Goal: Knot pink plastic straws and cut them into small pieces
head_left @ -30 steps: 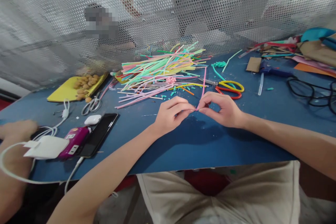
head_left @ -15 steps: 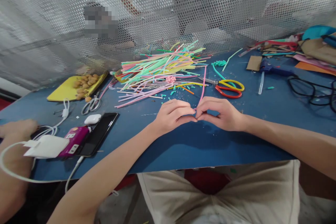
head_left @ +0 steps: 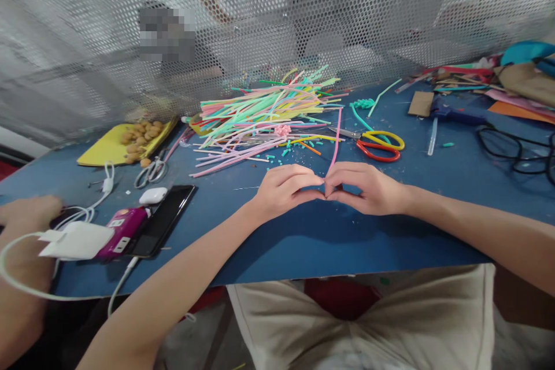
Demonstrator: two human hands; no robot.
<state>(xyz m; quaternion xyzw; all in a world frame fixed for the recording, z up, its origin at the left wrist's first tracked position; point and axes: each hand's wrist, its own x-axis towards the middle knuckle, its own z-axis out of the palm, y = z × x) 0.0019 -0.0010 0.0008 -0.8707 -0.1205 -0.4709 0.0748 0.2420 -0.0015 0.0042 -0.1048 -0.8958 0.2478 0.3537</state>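
Observation:
My left hand [head_left: 289, 186] and my right hand [head_left: 362, 188] meet over the blue table with their fingertips together. Both pinch the lower end of a thin pink plastic straw [head_left: 337, 139]; the gripped end is hidden by the fingers. Its free length rises up and away between the hands. Beyond my right hand lie scissors [head_left: 379, 150] with one yellow and one red handle. A loose heap of pastel straws [head_left: 260, 107] spreads out beyond my left hand, with a small pink knotted piece [head_left: 282, 130] on it. A teal knotted piece [head_left: 363, 104] lies behind the scissors.
At left are a phone [head_left: 167, 219], a purple power adapter [head_left: 119, 231], a white charger [head_left: 80, 240] and another person's arm [head_left: 28, 248]. Grey scissors [head_left: 151, 172] lie near a yellow sheet [head_left: 102, 147] holding round brown pieces. A blue glue gun [head_left: 459, 115] rests right. Perforated metal [head_left: 260, 17] stands behind.
Almost nothing differs. My fingertips have shifted very slightly around the straw's gripped end, and both hands still pinch it.

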